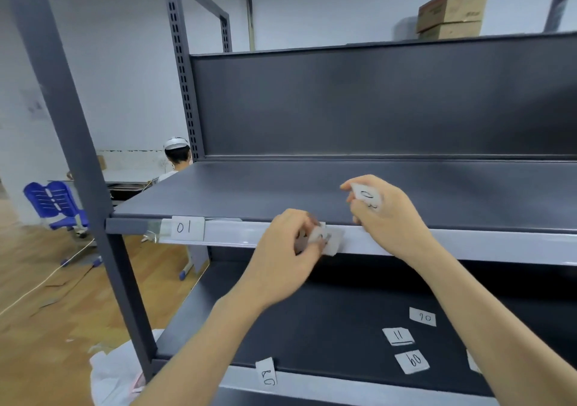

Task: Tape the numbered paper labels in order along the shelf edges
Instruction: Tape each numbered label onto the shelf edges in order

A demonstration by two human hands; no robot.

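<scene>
Right of 01 label (pixel 187 227): left hand (pixel 288 246) pinches blurred label (pixel 332 241) on shelf edge (pixel 468 245), right hand (pixel 388 218) grips second label (pixel 367 199); loose labels (pixel 398 336) below.

Label 01 (pixel 187 227) is taped to the pale shelf edge (pixel 468 245); loose labels (pixel 398 336) lie flat below.

White walls (pixel 125 78) surround a wooden floor (pixel 46 296) with a blue chair (pixel 54 201)
</scene>
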